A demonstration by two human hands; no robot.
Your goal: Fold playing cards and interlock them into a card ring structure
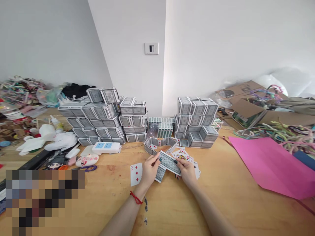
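A playing card (pixel 169 163), patterned back facing up, is held above the table between my two hands. My left hand (pixel 150 167) pinches its left end; my right hand (pixel 185 167) grips the right end. Below it shows another card (pixel 160 174), also back up; whether my left hand touches it I cannot tell. A three of diamonds (pixel 136 173) lies face up left of my left hand. Loose face-up cards (pixel 183 154) spread behind and beside my right hand. Just beyond stands a ring of folded cards (pixel 157 146) with an open middle.
Stacked blocks of folded cards rise at left (pixel 103 114) and right (pixel 197 114). A white power strip (pixel 108 147) lies in front of the left stack. Pink paper (pixel 270 167) covers the right side, near colourful cords (pixel 275 131). Mixed craft items crowd the far left.
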